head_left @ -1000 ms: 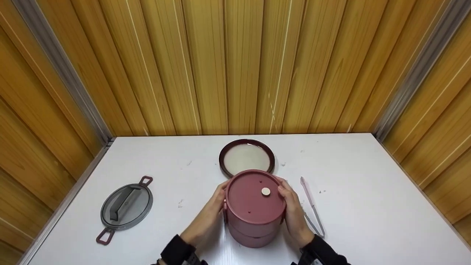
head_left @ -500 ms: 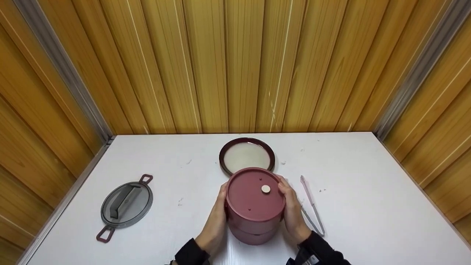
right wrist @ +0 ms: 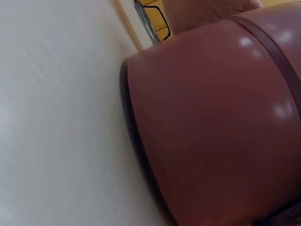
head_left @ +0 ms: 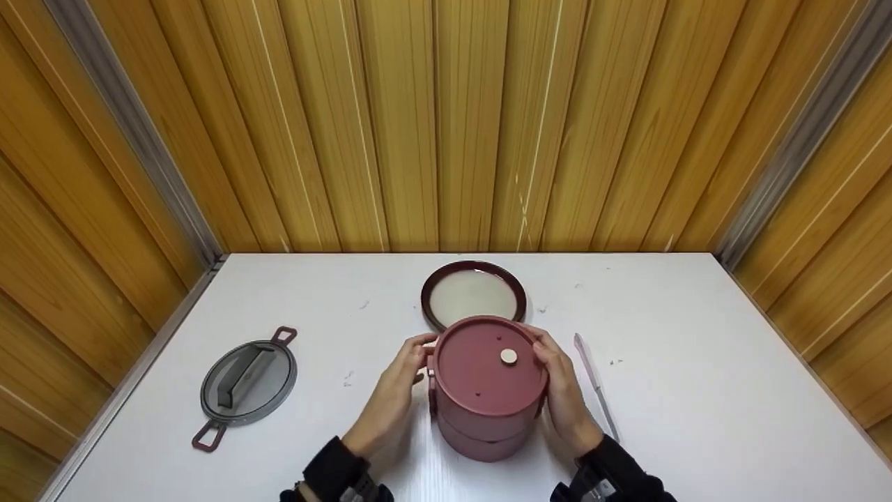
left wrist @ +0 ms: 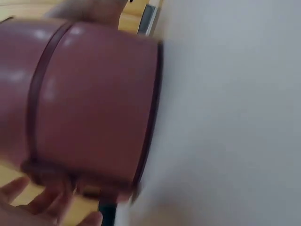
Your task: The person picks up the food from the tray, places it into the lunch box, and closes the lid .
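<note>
A dusty-red round lunch box [head_left: 484, 425] with tiers and a flat lid [head_left: 481, 376] stands upright on the white table. On the lid is a small cream knob [head_left: 509, 357]. My right hand [head_left: 563, 390] grips its right side, thumb at the lid's edge and the other fingers round the far side. At its left side, my left hand [head_left: 390, 394] has loosely spread fingers [left wrist: 44, 202] at a side clasp [head_left: 431, 394]. The left wrist view is blurred there, and I cannot tell how firmly they touch. The right-side clasp is mostly hidden.
Behind the lunch box lies a cream plate [head_left: 474, 293] with a dark red rim. Tongs [head_left: 596, 383] with a pink end lie right, partly behind my right hand. A grey round lid-like piece [head_left: 254, 390] with two dark red loops lies left. Wood-patterned panels [head_left: 446, 125] enclose the table.
My left hand has shifted outward from the lunch box's left wall, and the clasp there shows more. The right hand keeps its grip. The whole view has shifted slightly.
</note>
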`<state>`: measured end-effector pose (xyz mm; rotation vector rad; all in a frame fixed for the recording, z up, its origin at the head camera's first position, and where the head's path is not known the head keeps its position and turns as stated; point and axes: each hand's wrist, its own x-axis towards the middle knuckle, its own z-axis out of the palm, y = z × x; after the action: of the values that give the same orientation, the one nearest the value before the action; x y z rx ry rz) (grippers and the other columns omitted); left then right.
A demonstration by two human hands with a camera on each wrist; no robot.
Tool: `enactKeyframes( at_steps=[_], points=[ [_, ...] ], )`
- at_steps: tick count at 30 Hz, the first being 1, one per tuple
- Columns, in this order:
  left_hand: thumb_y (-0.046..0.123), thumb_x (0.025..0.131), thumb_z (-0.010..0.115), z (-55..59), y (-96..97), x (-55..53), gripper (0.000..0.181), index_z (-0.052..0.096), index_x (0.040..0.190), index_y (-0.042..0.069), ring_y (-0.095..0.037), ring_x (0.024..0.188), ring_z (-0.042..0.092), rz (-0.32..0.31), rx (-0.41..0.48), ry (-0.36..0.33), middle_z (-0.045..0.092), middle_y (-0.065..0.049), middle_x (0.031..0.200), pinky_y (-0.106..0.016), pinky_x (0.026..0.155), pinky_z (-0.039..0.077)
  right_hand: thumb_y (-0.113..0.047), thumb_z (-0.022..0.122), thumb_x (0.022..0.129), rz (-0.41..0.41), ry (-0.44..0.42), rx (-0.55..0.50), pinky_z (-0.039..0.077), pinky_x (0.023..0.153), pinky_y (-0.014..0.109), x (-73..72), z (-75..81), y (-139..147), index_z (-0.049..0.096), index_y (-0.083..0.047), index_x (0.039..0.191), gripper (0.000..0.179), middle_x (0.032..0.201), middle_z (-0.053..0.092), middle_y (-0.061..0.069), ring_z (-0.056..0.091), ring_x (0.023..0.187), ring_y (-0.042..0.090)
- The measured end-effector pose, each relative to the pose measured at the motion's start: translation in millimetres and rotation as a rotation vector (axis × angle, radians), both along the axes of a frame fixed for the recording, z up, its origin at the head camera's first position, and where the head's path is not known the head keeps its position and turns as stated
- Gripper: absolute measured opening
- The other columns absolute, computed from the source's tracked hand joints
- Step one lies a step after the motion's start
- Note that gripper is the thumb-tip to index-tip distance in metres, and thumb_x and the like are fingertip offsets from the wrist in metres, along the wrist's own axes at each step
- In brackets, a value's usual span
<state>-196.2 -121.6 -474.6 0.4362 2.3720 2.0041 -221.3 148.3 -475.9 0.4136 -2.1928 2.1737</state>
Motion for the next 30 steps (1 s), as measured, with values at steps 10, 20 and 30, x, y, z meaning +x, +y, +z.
enactKeyframes(
  at_steps=[10, 20, 30],
  points=[
    [0.023, 0.103, 0.078, 18.5, -103.3, -18.3, 0.032, 0.076, 0.126, 0.0, -0.036, 0.107, 0.077, 0.313, -0.582, 0.181, 0.078, -0.021, 0.122, -0.052, 0.092, 0.064, -0.028, 0.032, 0.119, -0.071, 0.002, -0.012, 0.047, 0.116, 0.022, -5.8, 6.4, 14.1, 0.055, 0.0, 0.157, 0.052, 0.147, 0.072, 0.002, 0.064, 0.138, 0.007],
    [0.022, 0.098, 0.081, 29.3, -193.6, -7.5, 0.049, 0.07, 0.13, -0.013, -0.051, 0.092, 0.075, 0.568, -0.944, 0.097, 0.071, -0.038, 0.115, -0.061, 0.069, 0.063, -0.028, 0.037, 0.119, -0.135, 0.003, 0.057, 0.052, 0.109, 0.025, -4.7, 11.1, 26.1, 0.064, -0.009, 0.151, 0.046, 0.149, 0.07, 0.009, 0.067, 0.133, 0.008],
    [0.012, 0.093, 0.083, 26.1, -220.7, 2.1, 0.037, 0.073, 0.114, -0.018, -0.035, 0.071, 0.075, 0.54, -0.948, -0.051, 0.076, -0.036, 0.102, -0.044, 0.054, 0.058, -0.025, 0.036, 0.12, -0.125, 0.01, 0.018, 0.052, 0.114, 0.02, -7.3, 13.2, 30.6, 0.057, 0.003, 0.155, 0.049, 0.15, 0.068, 0.02, 0.071, 0.132, 0.011]
  ],
)
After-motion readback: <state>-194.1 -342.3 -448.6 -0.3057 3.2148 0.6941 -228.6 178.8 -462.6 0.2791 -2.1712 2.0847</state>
